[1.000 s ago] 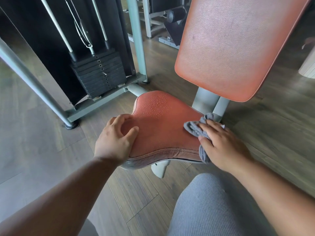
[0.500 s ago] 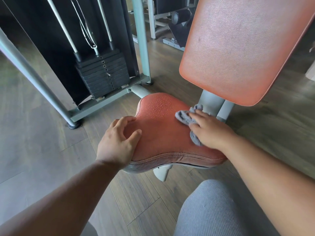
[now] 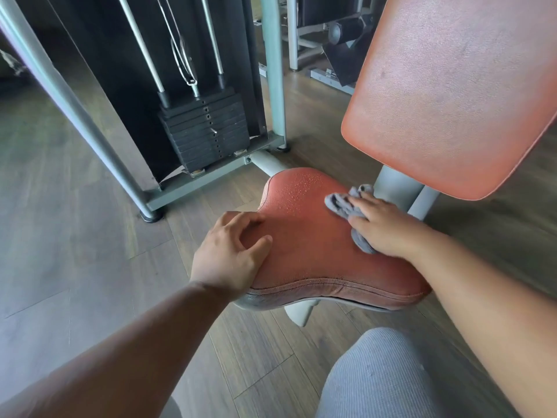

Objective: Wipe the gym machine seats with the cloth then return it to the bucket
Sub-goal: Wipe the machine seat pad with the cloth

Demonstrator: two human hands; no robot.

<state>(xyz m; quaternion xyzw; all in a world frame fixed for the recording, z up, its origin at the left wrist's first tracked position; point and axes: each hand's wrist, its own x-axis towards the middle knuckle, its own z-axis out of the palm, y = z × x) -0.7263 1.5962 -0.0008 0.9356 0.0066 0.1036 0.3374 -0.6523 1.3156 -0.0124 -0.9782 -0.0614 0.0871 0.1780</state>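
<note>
Near the middle of the frame, the right hand presses a bunched grey cloth onto the back right part of the red seat, fingers laid over it and partly curled into its folds. At the seat's left edge the left hand rests with fingers bent, holding nothing. Water beads show on the seat's far end, so wiping looks unfinished; the backrest may follow. No bucket is in view.
</note>
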